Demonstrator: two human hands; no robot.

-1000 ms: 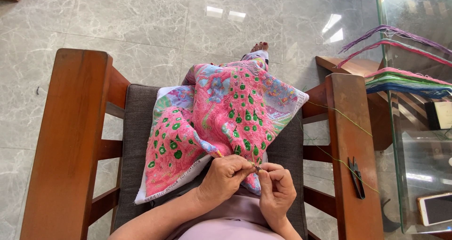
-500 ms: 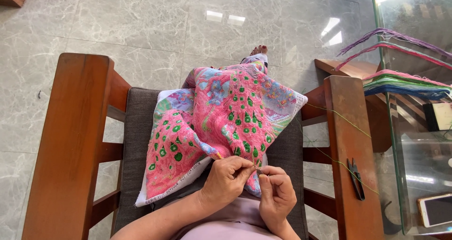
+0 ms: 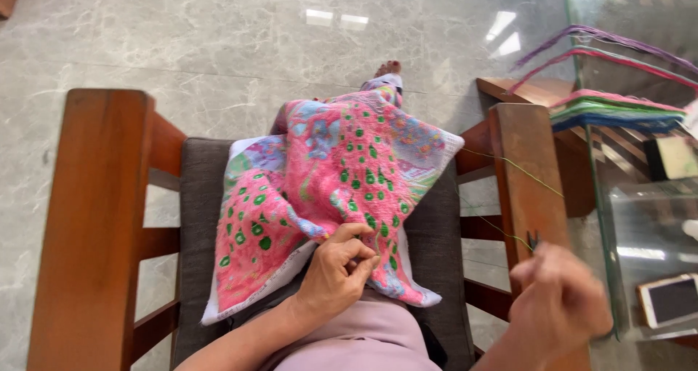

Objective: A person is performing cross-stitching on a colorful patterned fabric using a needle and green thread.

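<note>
The left hand point(image 3: 338, 269) was curled shut on the near edge of the embroidered cloth point(image 3: 334, 196), with the thumb and bent fingers pinching a fold of the pink fabric. That cloth, pink with green dots and paler blue and white patches, lay draped over the person's lap and spread across the grey seat cushion point(image 3: 200, 218) of the wooden chair point(image 3: 94, 225).

The right hand point(image 3: 560, 302) was out to the side, over the chair's right armrest point(image 3: 523, 174), well apart from the cloth. It was blurred; its fingers looked gathered into a loose fist, and a thin greenish thread point(image 3: 509, 164) ran taut from the cloth towards it, though the grip on the thread itself could not be made out.

To the right stood a glass table point(image 3: 618, 218) with a phone point(image 3: 669, 300) on it and a stack of coloured thread skeins point(image 3: 618, 110).
</note>
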